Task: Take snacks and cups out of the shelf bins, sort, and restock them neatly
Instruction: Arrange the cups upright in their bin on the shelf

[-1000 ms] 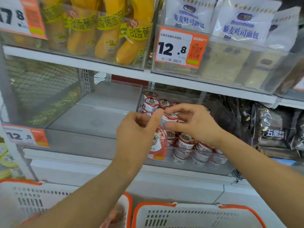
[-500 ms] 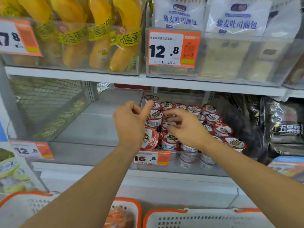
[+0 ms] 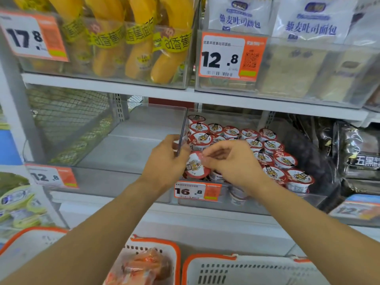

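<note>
Both hands meet on a tilted cup [image 3: 197, 166] at the clear bin's [image 3: 314, 199] front-left corner; the right hand [image 3: 230, 161] pinches its lid, the left hand [image 3: 164, 161] curls alongside; a slip may topple neighbouring stacked cups [image 3: 267, 147].

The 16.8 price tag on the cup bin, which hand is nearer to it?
Left, by a small margin. The left hand is just above and left of the 16.8 price tag; the right hand, holding a tilted cup, is above and right.
</note>
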`<action>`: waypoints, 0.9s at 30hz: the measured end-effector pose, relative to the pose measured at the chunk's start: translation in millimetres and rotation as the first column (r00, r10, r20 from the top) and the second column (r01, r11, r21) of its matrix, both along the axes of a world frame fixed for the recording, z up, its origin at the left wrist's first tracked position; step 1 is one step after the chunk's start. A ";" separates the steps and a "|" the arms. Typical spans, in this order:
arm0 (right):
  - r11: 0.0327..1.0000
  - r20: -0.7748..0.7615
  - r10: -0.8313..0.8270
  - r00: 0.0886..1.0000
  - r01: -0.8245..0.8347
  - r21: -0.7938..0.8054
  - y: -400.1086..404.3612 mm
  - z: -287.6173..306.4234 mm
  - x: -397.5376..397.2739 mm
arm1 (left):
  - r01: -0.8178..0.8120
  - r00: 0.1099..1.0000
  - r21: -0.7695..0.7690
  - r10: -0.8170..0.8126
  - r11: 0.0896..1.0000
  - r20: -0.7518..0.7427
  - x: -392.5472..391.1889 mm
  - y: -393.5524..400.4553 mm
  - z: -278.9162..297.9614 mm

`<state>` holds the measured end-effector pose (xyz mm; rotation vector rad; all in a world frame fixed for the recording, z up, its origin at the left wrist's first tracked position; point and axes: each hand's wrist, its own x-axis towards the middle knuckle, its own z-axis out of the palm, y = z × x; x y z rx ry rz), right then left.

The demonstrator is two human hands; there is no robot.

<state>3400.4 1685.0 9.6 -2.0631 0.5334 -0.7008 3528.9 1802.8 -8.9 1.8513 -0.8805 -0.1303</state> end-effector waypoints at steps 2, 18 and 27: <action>0.985 0.035 -0.056 0.998 0.050 0.164 -4.7 12.6 2.7 | 0.043 0.997 -0.059 -0.047 0.997 -0.068 -6.5 3.8 -1.8; 0.983 -0.441 -0.030 0.897 -0.053 -0.175 -11.1 14.6 29.1 | 0.080 0.995 0.003 -0.080 0.997 0.053 0.1 8.0 -12.5; 0.969 -0.481 -0.013 0.876 -0.108 -0.222 -15.0 16.2 28.7 | 0.134 0.990 0.051 -0.135 0.990 0.029 8.8 8.2 -9.9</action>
